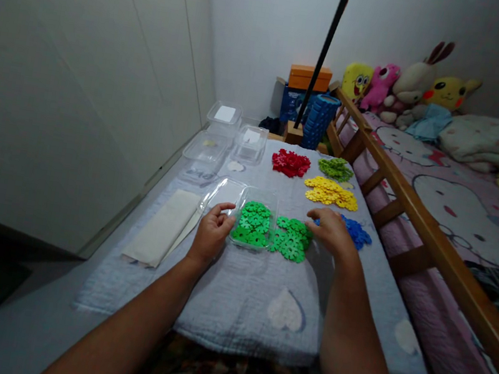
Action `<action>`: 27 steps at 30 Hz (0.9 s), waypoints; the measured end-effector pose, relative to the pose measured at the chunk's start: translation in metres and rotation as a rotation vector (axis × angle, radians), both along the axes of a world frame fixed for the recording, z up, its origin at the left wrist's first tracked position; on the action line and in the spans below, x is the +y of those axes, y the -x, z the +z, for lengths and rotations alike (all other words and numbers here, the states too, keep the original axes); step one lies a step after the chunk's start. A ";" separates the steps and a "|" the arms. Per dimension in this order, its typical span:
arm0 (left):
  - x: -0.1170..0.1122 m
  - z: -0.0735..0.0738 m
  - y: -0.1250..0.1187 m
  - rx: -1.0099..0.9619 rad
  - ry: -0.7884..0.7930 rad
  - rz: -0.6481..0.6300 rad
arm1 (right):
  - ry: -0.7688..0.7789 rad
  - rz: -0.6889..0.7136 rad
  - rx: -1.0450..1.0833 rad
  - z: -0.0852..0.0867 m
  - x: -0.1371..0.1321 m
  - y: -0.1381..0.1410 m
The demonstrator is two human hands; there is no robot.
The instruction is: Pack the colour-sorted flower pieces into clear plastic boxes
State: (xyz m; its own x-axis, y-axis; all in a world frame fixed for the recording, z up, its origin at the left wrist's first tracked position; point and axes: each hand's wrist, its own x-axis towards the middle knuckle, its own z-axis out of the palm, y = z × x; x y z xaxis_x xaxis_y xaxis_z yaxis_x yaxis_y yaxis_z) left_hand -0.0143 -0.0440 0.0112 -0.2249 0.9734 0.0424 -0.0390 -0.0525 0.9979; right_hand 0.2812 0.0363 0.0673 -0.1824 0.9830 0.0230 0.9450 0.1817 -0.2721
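In the head view, a clear plastic container (258, 196) holds green snowflake-shaped building discs (252, 222). My left hand (213, 230) is at its left side, fingers curled, with thumb and index fingertip against the wall. Just right of the container lies a loose pile of green discs (292, 239) on the cloth. My right hand (330, 230) hovers at the right edge of that pile, thumb and fingers apart, with nothing visible in it. Behind this hand is a pile of blue discs (356, 232), partly hidden.
Farther back lie red discs (290, 162), yellow discs (331, 193) and light green discs (335, 168). Several clear containers (206, 145) stand at the back left. A clear lid (224, 194) and folded beige cloth (162, 227) lie left. A wooden bed rail (392, 184) borders the right.
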 end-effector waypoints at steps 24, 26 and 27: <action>0.000 0.000 0.001 0.006 -0.002 0.012 | 0.089 0.047 -0.025 -0.018 -0.001 0.009; 0.000 0.001 0.000 0.001 -0.008 0.011 | 0.101 0.061 -0.044 -0.018 0.000 0.010; -0.001 0.002 0.000 -0.002 -0.008 0.010 | 0.115 0.068 -0.043 -0.018 0.000 0.009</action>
State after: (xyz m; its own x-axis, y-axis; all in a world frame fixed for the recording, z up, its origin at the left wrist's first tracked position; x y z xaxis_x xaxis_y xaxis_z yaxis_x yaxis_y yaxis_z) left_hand -0.0142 -0.0448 0.0134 -0.2350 0.9707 0.0499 -0.0405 -0.0611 0.9973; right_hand 0.2717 0.0367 0.0492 -0.2471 0.9640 -0.0980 0.9427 0.2158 -0.2545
